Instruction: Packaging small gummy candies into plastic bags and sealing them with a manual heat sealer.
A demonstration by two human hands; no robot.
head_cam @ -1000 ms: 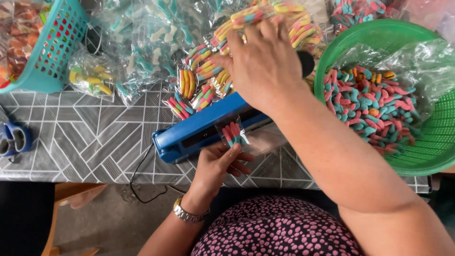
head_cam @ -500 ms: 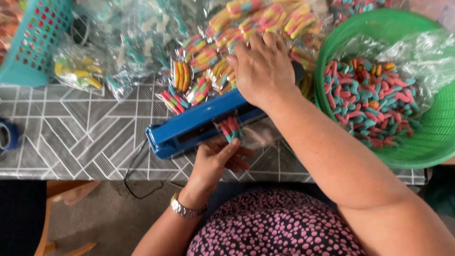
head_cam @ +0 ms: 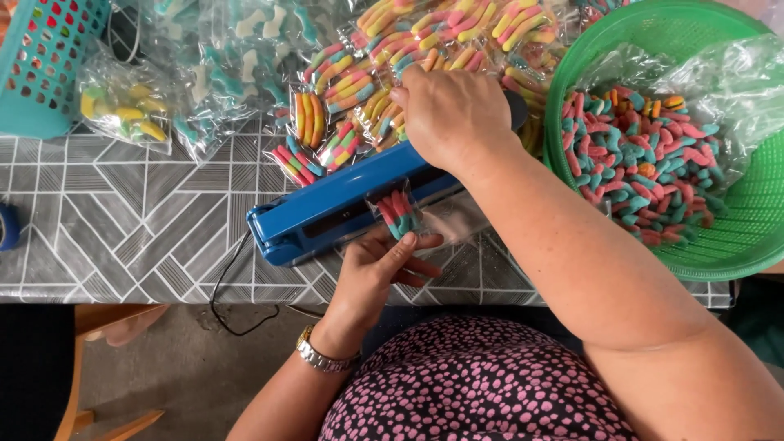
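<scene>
Sealing a small candy bag (head_cam: 398, 214) at the blue heat sealer (head_cam: 327, 214) on a grey patterned tabletop (head_cam: 122, 229).

Sealer sits diagonal near the tabletop's front edge; open room only to its left, w/ packed bags behind & a green basket (head_cam: 759, 237) of loose pink-blue gummy worms crowding the right. Right hand (head_cam: 453, 114) lies palm-down on the sealer's arm, fingers curled over its far side. Left hand (head_cam: 376, 273) pinches the clear bag of red-blue worms from below, bag poking out under the arm. Sealed bags of striped worms (head_cam: 343, 90) piled behind; yellow-green pack (head_cam: 122, 110) & teal basket (head_cam: 41, 73) far left.
</scene>
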